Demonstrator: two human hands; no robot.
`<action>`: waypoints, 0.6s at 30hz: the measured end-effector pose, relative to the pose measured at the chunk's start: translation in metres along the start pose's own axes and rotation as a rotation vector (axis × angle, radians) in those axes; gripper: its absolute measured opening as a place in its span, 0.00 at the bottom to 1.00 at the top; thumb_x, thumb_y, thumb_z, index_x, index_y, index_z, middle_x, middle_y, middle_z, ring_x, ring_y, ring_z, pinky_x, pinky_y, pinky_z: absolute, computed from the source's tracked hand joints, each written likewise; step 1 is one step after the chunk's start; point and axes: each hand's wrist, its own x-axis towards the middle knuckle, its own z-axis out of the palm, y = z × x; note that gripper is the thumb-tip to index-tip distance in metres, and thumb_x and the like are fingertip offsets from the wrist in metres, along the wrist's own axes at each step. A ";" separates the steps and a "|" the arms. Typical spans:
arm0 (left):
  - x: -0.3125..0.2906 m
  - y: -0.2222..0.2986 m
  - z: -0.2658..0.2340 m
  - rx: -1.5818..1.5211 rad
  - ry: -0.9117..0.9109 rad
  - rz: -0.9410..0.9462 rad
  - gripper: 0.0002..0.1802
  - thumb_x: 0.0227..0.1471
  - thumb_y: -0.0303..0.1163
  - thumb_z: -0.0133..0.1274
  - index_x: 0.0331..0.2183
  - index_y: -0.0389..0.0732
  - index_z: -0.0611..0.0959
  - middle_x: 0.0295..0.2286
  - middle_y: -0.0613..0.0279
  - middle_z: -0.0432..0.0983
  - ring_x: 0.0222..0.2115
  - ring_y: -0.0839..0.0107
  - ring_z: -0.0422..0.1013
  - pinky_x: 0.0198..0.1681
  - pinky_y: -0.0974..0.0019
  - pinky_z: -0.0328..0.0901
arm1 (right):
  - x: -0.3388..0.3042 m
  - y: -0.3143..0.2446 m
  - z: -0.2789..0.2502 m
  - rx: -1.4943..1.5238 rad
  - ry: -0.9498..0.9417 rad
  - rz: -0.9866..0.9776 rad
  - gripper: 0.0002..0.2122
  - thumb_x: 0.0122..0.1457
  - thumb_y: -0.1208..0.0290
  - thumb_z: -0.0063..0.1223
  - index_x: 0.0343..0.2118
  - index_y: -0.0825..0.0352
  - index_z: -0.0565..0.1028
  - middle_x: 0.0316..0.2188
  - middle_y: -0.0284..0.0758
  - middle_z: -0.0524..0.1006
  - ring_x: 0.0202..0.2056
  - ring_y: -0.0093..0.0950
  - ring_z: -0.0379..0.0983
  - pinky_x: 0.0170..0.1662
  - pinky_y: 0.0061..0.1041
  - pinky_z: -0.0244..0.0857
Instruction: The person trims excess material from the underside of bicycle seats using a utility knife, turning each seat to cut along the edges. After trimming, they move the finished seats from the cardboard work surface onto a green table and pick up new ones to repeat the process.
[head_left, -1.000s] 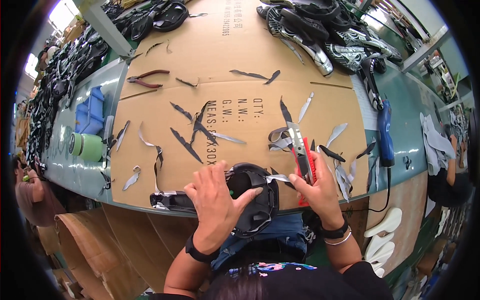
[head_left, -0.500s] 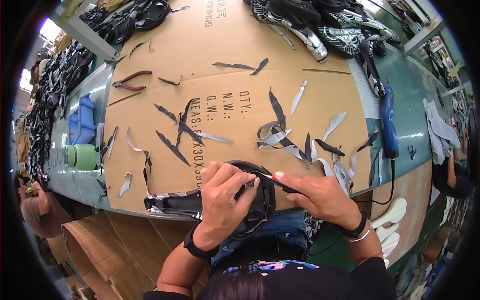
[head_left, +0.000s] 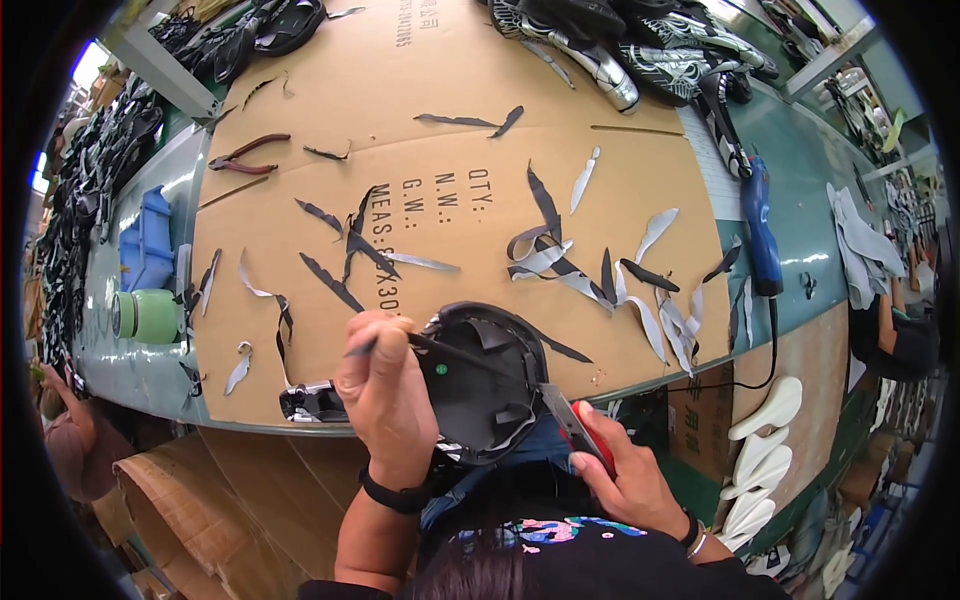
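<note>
Against the table's near edge a black bicycle saddle (head_left: 465, 390) lies underside up, its hollow shell showing a small green dot and its narrow nose pointing left. My left hand (head_left: 385, 395) is closed in a pinch on a thin black strip (head_left: 455, 352), which stretches across the hollow to the saddle's right rim. My right hand (head_left: 630, 475) grips a red-handled knife (head_left: 575, 425), with its blade up against that right rim where the strip ends. My left hand and wrist hide part of the saddle's nose.
Cut black and grey strips (head_left: 560, 270) litter the cardboard sheet (head_left: 450, 80). Pliers (head_left: 245, 155) lie at its left, near a green jar (head_left: 150, 315) and a blue bin (head_left: 148, 245). Saddles (head_left: 620, 50) pile up behind. A corded blue tool (head_left: 762, 230) and white saddle-shaped pieces (head_left: 765, 410) are at right.
My left hand has moved left, drawing the black strip across the saddle. My right hand with the knife has come down toward me along the right rim. The saddle's hollow is now more exposed.
</note>
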 end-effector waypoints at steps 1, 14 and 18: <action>0.000 0.001 0.000 -0.157 0.111 -0.042 0.05 0.51 0.24 0.57 0.32 0.35 0.81 0.33 0.62 0.73 0.37 0.75 0.65 0.42 0.71 0.60 | 0.005 -0.002 -0.002 -0.042 0.015 -0.033 0.25 0.59 0.70 0.53 0.60 0.63 0.61 0.43 0.48 0.76 0.39 0.47 0.76 0.39 0.35 0.71; 0.051 0.045 -0.042 0.524 -0.391 -0.763 0.20 0.46 0.24 0.60 0.44 0.32 0.78 0.35 0.61 0.79 0.32 0.77 0.74 0.39 0.72 0.70 | 0.089 0.023 -0.005 -0.317 -0.132 -0.406 0.29 0.57 0.72 0.53 0.62 0.61 0.58 0.24 0.42 0.74 0.23 0.43 0.72 0.25 0.38 0.63; 0.023 0.042 -0.038 0.504 -0.247 -0.684 0.20 0.47 0.25 0.60 0.44 0.32 0.78 0.35 0.61 0.79 0.33 0.77 0.73 0.40 0.72 0.68 | 0.066 0.019 0.011 -0.107 -0.105 -0.327 0.29 0.57 0.76 0.54 0.61 0.68 0.56 0.33 0.52 0.76 0.30 0.50 0.73 0.31 0.41 0.67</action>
